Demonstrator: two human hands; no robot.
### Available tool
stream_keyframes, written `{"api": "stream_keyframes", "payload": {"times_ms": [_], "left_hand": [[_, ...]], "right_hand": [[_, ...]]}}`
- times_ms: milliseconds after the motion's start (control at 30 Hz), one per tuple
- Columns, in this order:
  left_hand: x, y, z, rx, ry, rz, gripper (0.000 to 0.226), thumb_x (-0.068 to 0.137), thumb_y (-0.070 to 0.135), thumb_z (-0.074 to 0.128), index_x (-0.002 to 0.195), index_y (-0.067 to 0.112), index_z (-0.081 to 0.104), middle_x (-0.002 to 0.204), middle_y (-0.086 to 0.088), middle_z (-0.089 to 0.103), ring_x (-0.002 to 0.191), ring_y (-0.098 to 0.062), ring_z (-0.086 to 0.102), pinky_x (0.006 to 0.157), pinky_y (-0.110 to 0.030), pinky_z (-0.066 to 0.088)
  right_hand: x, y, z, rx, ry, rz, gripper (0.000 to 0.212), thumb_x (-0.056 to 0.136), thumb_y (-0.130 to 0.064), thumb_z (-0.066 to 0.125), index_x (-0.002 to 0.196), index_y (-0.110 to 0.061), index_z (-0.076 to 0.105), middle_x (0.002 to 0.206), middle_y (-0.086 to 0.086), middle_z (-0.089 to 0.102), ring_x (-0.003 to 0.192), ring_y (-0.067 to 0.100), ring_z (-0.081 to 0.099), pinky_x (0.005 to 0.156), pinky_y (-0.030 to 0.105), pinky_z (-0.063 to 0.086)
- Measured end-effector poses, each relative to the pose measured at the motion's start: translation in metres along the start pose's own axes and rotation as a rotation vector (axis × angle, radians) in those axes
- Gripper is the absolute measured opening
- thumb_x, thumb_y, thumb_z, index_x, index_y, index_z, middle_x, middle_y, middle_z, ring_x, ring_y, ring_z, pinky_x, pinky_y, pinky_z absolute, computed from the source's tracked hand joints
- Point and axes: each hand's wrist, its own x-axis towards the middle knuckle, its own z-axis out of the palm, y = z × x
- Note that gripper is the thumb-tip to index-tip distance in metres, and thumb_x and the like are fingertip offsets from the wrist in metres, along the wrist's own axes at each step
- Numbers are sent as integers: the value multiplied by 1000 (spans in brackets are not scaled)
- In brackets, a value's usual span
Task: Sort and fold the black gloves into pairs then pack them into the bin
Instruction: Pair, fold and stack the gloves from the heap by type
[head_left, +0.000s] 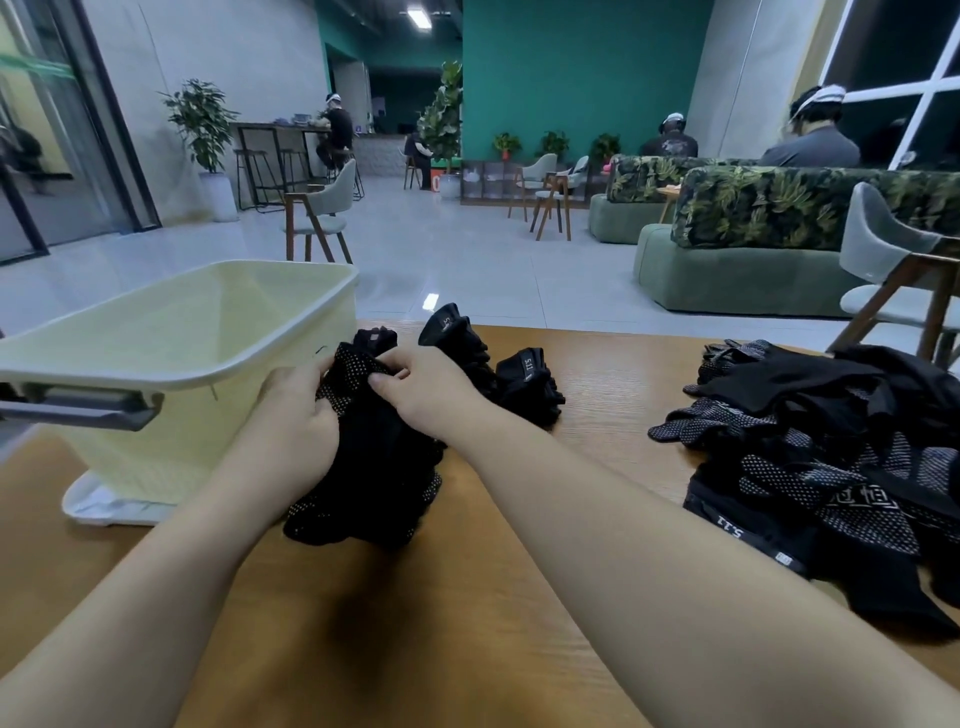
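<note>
Table (597, 395), wood top, carries everything. Bin (171, 332), pale yellow, stands far left; no gloves visible inside from this angle. Loose pile (810, 467) of black dotted gloves lies at right, well apart from both hands. Two rolled pairs (498, 364) sit just beyond the hands, near the table's far edge.

Bundle (369, 457) in hand: long axis runs toward the person, near end resting on the table. Left hand (296, 415) is curled round its left side; right hand (415, 384) pinches the top edge with thumb and curled fingers.

Judgement: folding is under way. The bin lies immediately left of the bundle, so the left hand is nearer for packing.
</note>
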Motion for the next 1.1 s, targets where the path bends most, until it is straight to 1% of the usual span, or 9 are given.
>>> {"api": "stream_keyframes", "payload": {"times_ms": [133,233,367,433,533,667,833,933,1100], "left_hand": [[-6,-11,7,240,-67,-105,47,96,7,37,143,11,38,146,-8,32,126,-22,39,97,-22,30],[-8,-14,12,352,-59,-17,47,97,13,41,143,7,38,150,-8,30,137,-24,30,109,-28,21],[-9,-18,20,352,-150,96,48,99,30,35,145,15,34,152,-1,31,141,-17,25,115,-32,21],[-8,-22,24,360,-199,103,50,99,41,27,143,20,35,149,2,37,140,-17,29,113,-36,25],[-6,-25,25,418,-269,58,51,100,44,21,148,29,26,157,3,21,145,-11,13,117,-32,15],[-6,-23,23,462,-345,59,65,84,71,3,144,51,18,158,1,16,146,-11,8,117,-37,15],[-12,-10,23,655,-268,132,82,72,73,-19,145,50,12,158,-2,17,146,-18,4,115,-39,11],[-19,5,24,621,-183,203,84,73,69,-12,145,45,24,155,2,28,146,-17,7,116,-41,4],[-41,28,45,426,-113,409,84,82,72,-8,138,36,45,138,10,52,140,-14,31,114,-35,14]], "right_hand": [[7,6,11,-121,-25,38,25,96,-23,54,73,-15,59,61,-6,48,59,12,45,51,21,31],[13,7,18,-258,-9,56,44,95,-25,54,53,-17,41,57,-1,42,61,21,42,48,26,26],[18,6,22,-407,13,46,22,94,-18,47,76,-11,57,79,5,57,84,27,54,55,28,35],[13,8,18,-427,61,9,23,95,-19,45,104,-10,64,105,8,64,103,28,56,78,34,48],[-6,18,5,-333,153,-61,31,96,-19,43,121,-15,61,121,5,61,117,23,51,99,40,43],[-43,41,-12,-280,185,-140,28,96,-16,46,120,-16,62,117,0,61,113,16,50,99,34,42],[-85,65,-27,-265,213,-163,28,95,-10,48,120,-15,62,116,-2,62,112,12,51,98,22,39],[-111,75,-36,-274,239,-160,28,96,-10,49,119,-16,62,114,-6,62,110,7,50,96,16,38],[-145,97,-58,-337,244,-96,26,96,-12,50,117,-20,62,108,-14,57,105,-4,45,89,2,31]]}}
